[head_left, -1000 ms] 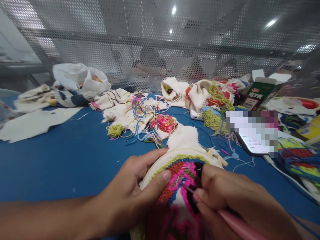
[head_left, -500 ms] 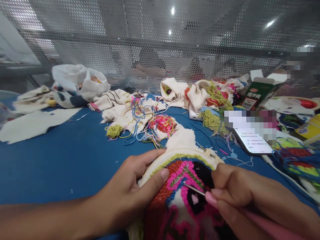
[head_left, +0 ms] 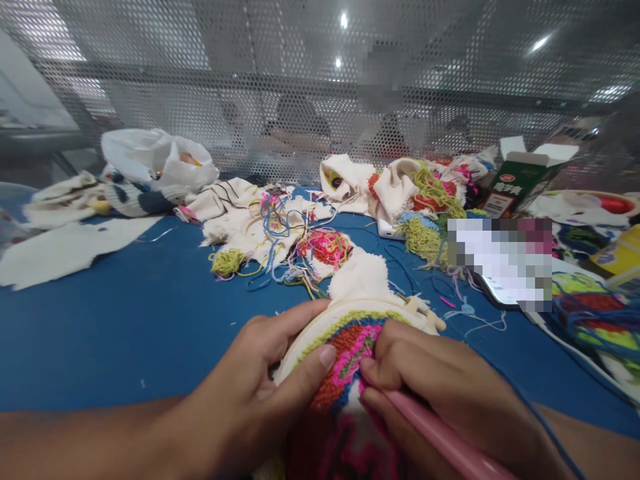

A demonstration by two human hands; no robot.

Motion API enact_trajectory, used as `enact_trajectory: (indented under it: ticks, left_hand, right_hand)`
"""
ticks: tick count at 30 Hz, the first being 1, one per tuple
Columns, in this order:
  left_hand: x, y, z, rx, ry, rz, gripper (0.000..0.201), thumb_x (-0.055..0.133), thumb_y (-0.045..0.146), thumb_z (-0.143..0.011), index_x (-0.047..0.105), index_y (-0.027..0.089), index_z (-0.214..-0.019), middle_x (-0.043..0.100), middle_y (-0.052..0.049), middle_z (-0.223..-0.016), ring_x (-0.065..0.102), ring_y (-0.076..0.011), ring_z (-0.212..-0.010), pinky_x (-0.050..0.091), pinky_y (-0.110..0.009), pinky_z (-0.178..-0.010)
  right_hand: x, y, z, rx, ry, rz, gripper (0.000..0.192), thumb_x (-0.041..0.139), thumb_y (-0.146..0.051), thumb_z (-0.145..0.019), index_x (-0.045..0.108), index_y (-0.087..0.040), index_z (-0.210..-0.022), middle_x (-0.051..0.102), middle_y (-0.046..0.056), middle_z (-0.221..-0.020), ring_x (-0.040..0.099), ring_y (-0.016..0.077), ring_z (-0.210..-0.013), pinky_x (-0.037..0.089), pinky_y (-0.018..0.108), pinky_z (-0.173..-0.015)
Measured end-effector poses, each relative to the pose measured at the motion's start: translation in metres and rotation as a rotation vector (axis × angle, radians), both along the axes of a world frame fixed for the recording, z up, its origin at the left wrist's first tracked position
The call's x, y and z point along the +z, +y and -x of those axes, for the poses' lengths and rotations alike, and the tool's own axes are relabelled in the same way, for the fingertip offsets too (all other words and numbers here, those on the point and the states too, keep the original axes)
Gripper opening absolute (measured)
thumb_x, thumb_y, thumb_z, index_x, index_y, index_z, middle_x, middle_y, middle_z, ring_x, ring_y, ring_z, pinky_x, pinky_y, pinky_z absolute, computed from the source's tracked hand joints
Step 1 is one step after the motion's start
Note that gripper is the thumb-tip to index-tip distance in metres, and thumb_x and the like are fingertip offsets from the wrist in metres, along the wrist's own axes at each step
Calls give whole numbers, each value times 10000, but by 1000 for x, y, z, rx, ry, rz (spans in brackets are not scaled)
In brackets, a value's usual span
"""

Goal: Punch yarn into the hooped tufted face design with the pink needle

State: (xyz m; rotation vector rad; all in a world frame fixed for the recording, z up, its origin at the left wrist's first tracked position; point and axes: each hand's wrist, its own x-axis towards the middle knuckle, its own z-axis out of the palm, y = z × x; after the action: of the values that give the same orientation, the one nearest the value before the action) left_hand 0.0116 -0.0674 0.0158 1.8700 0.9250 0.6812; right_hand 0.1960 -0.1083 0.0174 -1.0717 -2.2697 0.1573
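My left hand (head_left: 280,373) grips the left rim of a round embroidery hoop (head_left: 295,353), thumb on top of the stitched cloth. Looped yarn in red, pink, blue, yellow-green and black covers much of that cloth (head_left: 345,340). My right hand (head_left: 425,373) is closed around a pink punch needle (head_left: 435,427), knuckles low over the hoop's right half. The needle's metal tip is hidden behind the fingers. Blue yarn (head_left: 540,420) runs along the right forearm. A wooden screw clamp (head_left: 420,310) juts from the hoop's upper right.
Behind the hoop lie cream cloth scraps (head_left: 250,220), tangled yarn (head_left: 327,247) and a yellow-green yarn ball (head_left: 227,263). A phone (head_left: 500,290) with a white cable (head_left: 560,340) and a green box (head_left: 517,177) stand right. A white plastic bag (head_left: 150,157) sits back left, before a perforated metal screen (head_left: 300,87).
My right hand has moved left and in over the cloth with the punch needle, so its metal shaft no longer shows. My left hand keeps its hold on the hoop.
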Motion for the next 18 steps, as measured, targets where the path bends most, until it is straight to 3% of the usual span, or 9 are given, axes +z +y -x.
enact_trajectory:
  ticks: [8,13,15,18]
  left_hand:
    - [0,3,-1,-6,33,-55,348,439,365,-847,563,213,-1134,683,19,-886,614,-151,-786,463,-179,-670]
    - [-1,1,1,8,87,-93,366,437,387,-840,569,216,-1135,690,15,-816,604,-150,-688,460,-196,-603]
    - [-1,0,1,14,85,-95,370,433,393,-840,564,224,-1142,693,16,-836,608,-150,-687,462,-198,-604]
    - [-3,-2,2,64,102,-122,375,438,418,-832,569,248,-1139,699,15,-858,618,-164,-725,467,-205,-623]
  right_hand:
    - [10,-14,-20,-44,-124,-111,254,492,-38,-720,438,-189,-522,431,-36,-448,403,57,-374,364,177,-398]
    - [13,-12,-39,69,-192,81,259,452,12,-742,479,-198,-594,513,-37,-485,462,55,-361,361,152,-326]
    - [15,-13,-37,82,-191,105,254,448,4,-746,486,-202,-602,517,-37,-488,466,57,-366,358,153,-324]
    - [15,-13,-22,-23,-111,-4,232,491,-39,-724,470,-207,-565,479,-41,-464,421,66,-363,352,184,-353]
